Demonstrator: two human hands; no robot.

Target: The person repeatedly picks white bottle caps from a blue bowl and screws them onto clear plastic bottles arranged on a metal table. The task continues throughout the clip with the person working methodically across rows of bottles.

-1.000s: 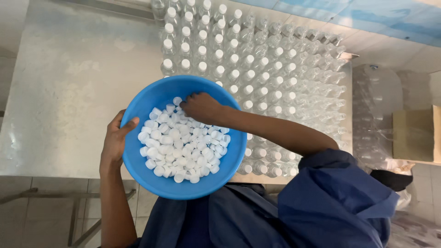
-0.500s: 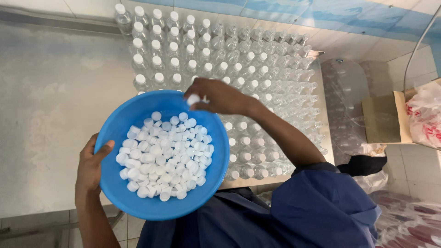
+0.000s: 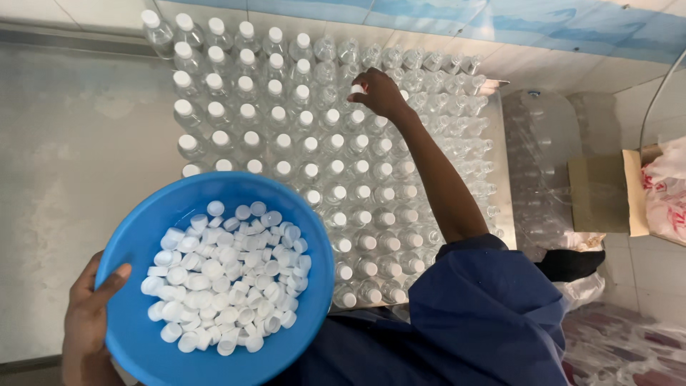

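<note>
My left hand (image 3: 86, 325) grips the rim of a round blue bowl (image 3: 143, 236) at the lower left, thumb over its edge. Several loose white caps (image 3: 225, 275) fill the bowl. My right hand (image 3: 379, 91) reaches far over a dense block of clear plastic bottles (image 3: 336, 164) on a metal table. Its fingertips pinch a single white cap (image 3: 356, 89) just above an uncapped bottle near the back rows. Bottles on the left of the block wear white caps; those on the far right are bare.
Grey metal tabletop (image 3: 78, 157) stretches left of the bottles. A clear bag of empty bottles (image 3: 547, 164) lies to the right, beside a brown cardboard box (image 3: 604, 193) and a white plastic bag (image 3: 668, 193). A tiled wall (image 3: 429, 18) runs behind.
My right hand left the bowl with a cap and stretched out to the far rows of bottles. The bowl sank to the lower left of the view.
</note>
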